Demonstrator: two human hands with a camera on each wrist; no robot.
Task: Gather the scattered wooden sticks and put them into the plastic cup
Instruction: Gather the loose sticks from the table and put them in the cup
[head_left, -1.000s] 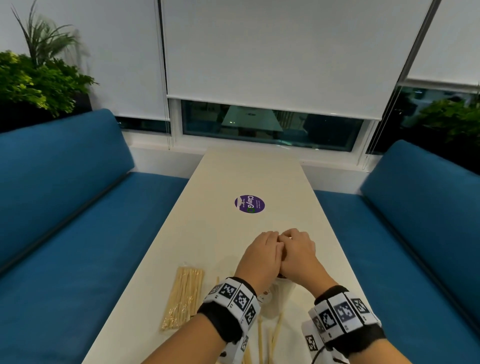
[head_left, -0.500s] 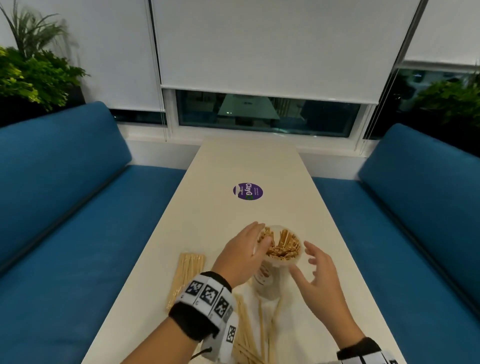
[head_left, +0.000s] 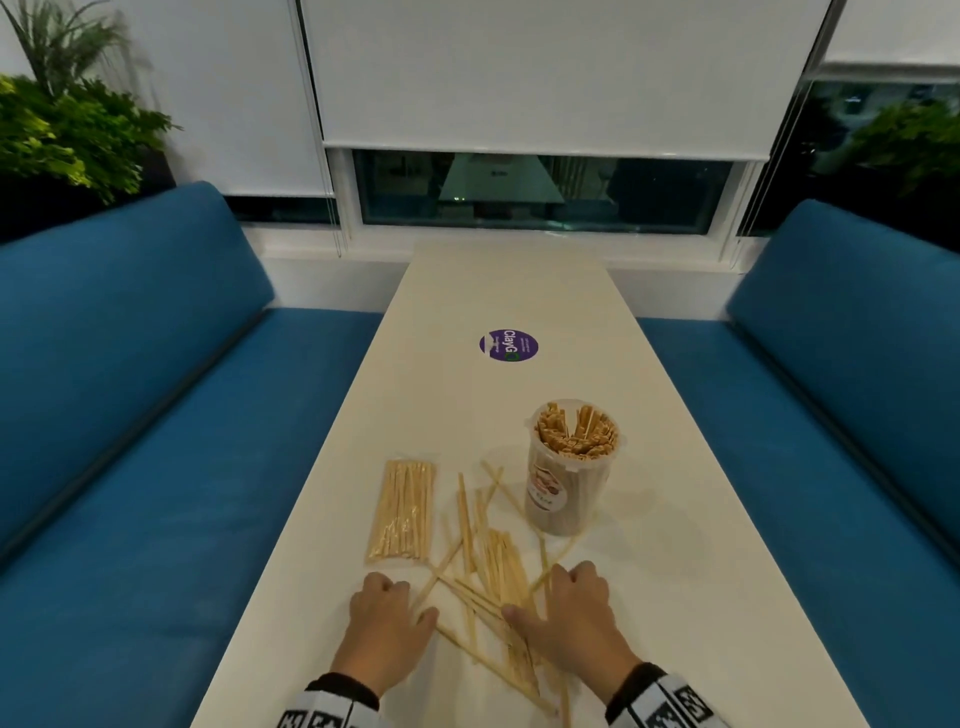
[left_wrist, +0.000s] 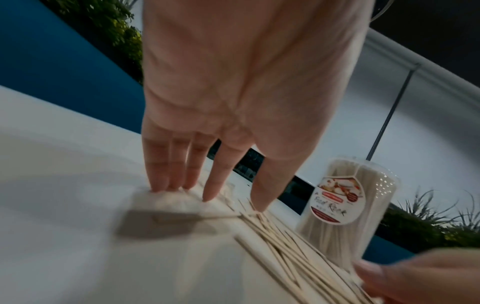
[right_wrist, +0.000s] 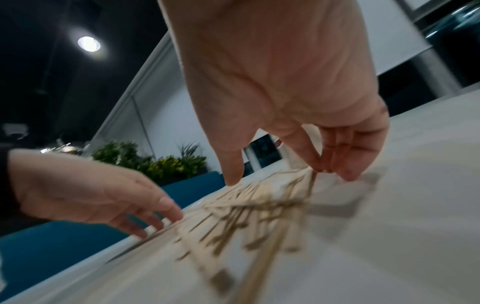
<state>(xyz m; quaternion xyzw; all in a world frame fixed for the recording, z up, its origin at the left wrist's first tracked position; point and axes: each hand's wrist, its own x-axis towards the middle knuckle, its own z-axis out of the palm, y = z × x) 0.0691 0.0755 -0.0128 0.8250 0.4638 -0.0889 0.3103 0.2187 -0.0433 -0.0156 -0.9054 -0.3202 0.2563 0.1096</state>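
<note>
The clear plastic cup (head_left: 570, 470) stands upright at the table's middle right, packed with wooden sticks; its label shows in the left wrist view (left_wrist: 345, 205). Several loose sticks (head_left: 493, 571) lie crisscrossed in front of it. My left hand (head_left: 387, 618) is on the pile's left edge, fingertips (left_wrist: 166, 185) down on the table and thumb touching sticks. On the pile's right edge my right hand (head_left: 566, 613) rests, fingertips (right_wrist: 345, 174) and thumb on the sticks (right_wrist: 246, 216). Neither hand grips anything.
A sealed clear packet of sticks (head_left: 402, 512) lies left of the pile. A purple round sticker (head_left: 508, 345) marks the white table (head_left: 701, 597) further back. Blue benches (head_left: 130, 415) flank both long sides; a window wall closes the far end.
Both hands left the top of the cup and drew back toward me, landing on either side of the loose pile. The cup now stands uncovered.
</note>
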